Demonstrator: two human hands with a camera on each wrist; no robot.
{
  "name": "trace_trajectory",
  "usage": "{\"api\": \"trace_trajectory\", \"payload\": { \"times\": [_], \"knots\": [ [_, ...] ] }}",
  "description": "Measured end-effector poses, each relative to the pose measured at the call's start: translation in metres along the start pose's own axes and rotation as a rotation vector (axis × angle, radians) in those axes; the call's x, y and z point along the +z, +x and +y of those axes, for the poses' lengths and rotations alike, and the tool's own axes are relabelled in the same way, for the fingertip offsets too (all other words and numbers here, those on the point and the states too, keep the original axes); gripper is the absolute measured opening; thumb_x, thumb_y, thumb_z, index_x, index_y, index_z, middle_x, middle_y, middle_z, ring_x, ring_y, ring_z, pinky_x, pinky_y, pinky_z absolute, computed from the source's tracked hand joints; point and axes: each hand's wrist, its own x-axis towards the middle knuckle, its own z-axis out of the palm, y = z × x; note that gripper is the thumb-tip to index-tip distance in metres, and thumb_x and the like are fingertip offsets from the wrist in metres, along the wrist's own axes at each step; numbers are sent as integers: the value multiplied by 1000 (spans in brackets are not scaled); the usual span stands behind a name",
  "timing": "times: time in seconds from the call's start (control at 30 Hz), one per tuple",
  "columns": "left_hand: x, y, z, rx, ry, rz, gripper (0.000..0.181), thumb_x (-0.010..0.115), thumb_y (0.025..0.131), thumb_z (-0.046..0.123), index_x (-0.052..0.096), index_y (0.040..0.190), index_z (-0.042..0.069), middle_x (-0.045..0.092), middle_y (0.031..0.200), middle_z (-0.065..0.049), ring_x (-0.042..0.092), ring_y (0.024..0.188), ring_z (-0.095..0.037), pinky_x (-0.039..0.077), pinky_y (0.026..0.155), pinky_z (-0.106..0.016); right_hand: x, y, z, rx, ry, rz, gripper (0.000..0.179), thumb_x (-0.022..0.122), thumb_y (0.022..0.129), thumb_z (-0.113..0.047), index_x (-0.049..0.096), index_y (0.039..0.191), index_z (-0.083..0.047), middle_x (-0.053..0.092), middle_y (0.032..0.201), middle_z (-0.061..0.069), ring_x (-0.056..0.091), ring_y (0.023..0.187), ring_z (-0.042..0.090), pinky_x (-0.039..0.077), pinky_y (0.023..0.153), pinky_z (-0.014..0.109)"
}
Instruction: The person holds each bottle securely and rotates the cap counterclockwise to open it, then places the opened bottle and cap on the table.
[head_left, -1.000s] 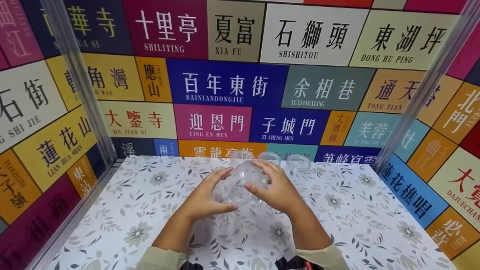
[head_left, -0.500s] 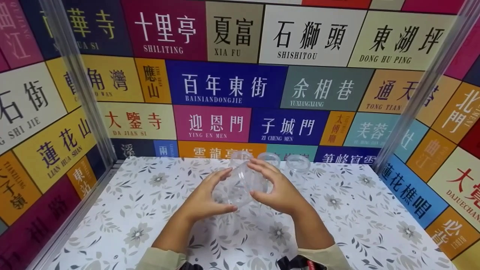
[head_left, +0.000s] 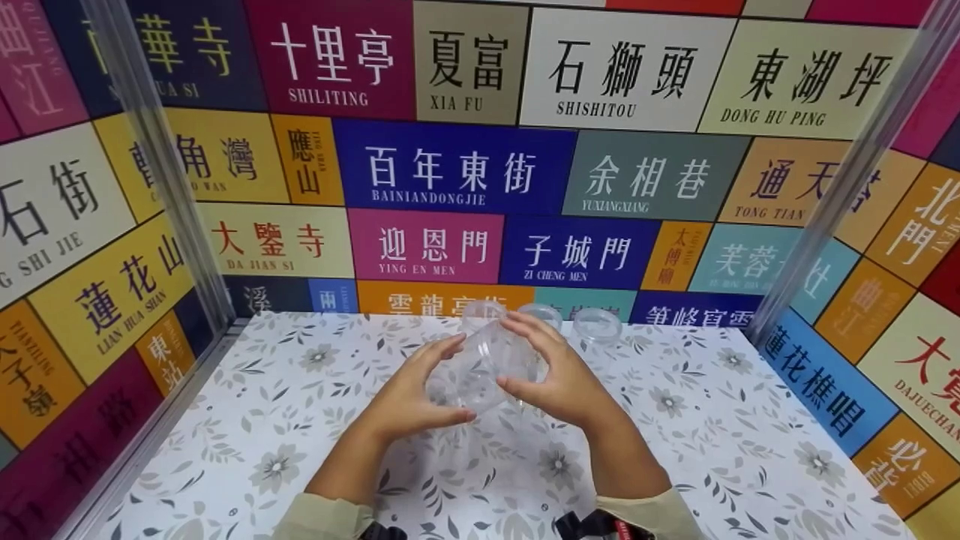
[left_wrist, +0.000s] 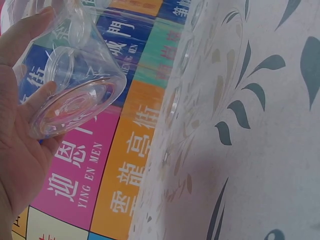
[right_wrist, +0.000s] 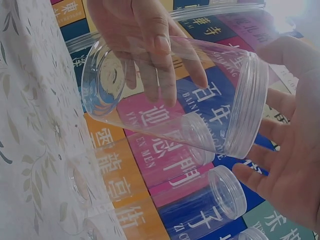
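A clear plastic jar [head_left: 474, 386] is held up tilted between both hands, its lid end toward the upper right in the head view. My left hand [head_left: 416, 394] grips the jar's body near the round base [left_wrist: 77, 107], thumb on the near side and fingers spread behind. At the other end, my right hand [head_left: 559, 375] holds the ridged clear screw lid [right_wrist: 252, 107], with thumb and fingers arched round its rim. The lid sits over the jar's mouth. Through the transparent wall I see the left hand's fingers [right_wrist: 162, 80] in the right wrist view.
Three more clear lidded jars stand along the table's back edge: a left one [head_left: 484, 309], a middle one [head_left: 541, 313] and a right one [head_left: 598, 325]. A leaf-patterned cloth [head_left: 285, 420] covers the table. Colourful sign-printed walls [head_left: 450, 165] enclose its back and sides.
My right hand has turned a little about the lid, its thumb shifting slightly down and to the right. The left hand and the jar's body stay almost in place.
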Motion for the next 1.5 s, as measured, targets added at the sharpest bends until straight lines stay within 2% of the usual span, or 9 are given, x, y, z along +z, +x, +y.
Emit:
{"api": "trace_trajectory", "payload": {
  "times": [0.1, 0.23, 0.43, 0.7, 0.93, 1.1, 1.27, 1.37, 1.5],
  "knots": [
    [0, 1, 1, -12, 3, -2, 105, 97, 72, 48, 42, 162, 43, 53, 160, 10, 50, 151, -22, 38, 124, -69, 0, 2, 0, 56, -48, 44, 79, 80, 91, -55, 50, 160, -32, 44, 169, -3, 49, 149, 34, 49, 116, 67],
    [0, 1, 1, -22, 6, -6, 104, 96, 72, 53, 41, 161, 49, 52, 160, 13, 50, 151, -21, 39, 124, -69, 1, 4, 0, 126, -110, 63, 82, 76, 89, -66, 52, 159, -31, 51, 162, -4, 60, 127, 27, 61, 98, 55],
    [0, -1, 1, -15, 8, 1, 103, 97, 73, 49, 42, 159, 50, 53, 159, 12, 50, 151, -22, 40, 123, -70, 3, 4, -2, 156, -132, 45, 80, 76, 88, -69, 53, 157, -37, 53, 160, -6, 59, 116, 23, 58, 86, 42],
    [-1, -4, 0, -43, -14, 10, 103, 98, 72, 45, 43, 159, 49, 52, 160, 14, 48, 152, -23, 38, 123, -72, 4, 3, -5, 144, -95, 35, 78, 79, 88, -64, 53, 157, -38, 49, 164, -6, 59, 124, 25, 60, 97, 53],
    [-1, -2, 0, -29, -9, 6, 104, 97, 72, 48, 43, 161, 46, 52, 160, 13, 49, 152, -23, 39, 123, -71, 2, 2, -4, 81, -34, 30, 73, 83, 89, -49, 55, 156, -35, 48, 165, -5, 54, 144, 30, 53, 115, 58],
    [-1, 0, -1, -12, 0, 4, 106, 97, 72, 51, 43, 162, 42, 52, 160, 14, 50, 151, -21, 40, 123, -68, 1, 2, -3, 53, -9, 10, 73, 83, 89, -37, 55, 156, -33, 46, 167, -5, 46, 153, 29, 50, 117, 59],
    [-1, 0, 0, 4, -20, 2, 105, 99, 73, 40, 43, 162, 39, 52, 161, 10, 49, 151, -24, 39, 123, -70, 0, 0, -2, 34, 10, -14, 77, 81, 87, -25, 53, 157, -37, 42, 170, -6, 40, 157, 28, 48, 119, 61],
    [0, -1, -1, 15, -22, 1, 105, 99, 73, 39, 43, 162, 42, 52, 161, 9, 49, 151, -25, 39, 123, -70, -2, -1, -1, 28, 39, -33, 80, 80, 85, -19, 52, 158, -39, 40, 171, -9, 37, 159, 27, 44, 122, 62],
    [0, -1, -1, 2, 0, 0, 104, 98, 72, 46, 40, 158, 54, 53, 160, 12, 49, 152, -23, 40, 124, -68, -3, -2, -1, 12, 76, -59, 81, 78, 85, -15, 51, 159, -35, 37, 173, -8, 34, 161, 27, 39, 126, 64]
  ]
}}
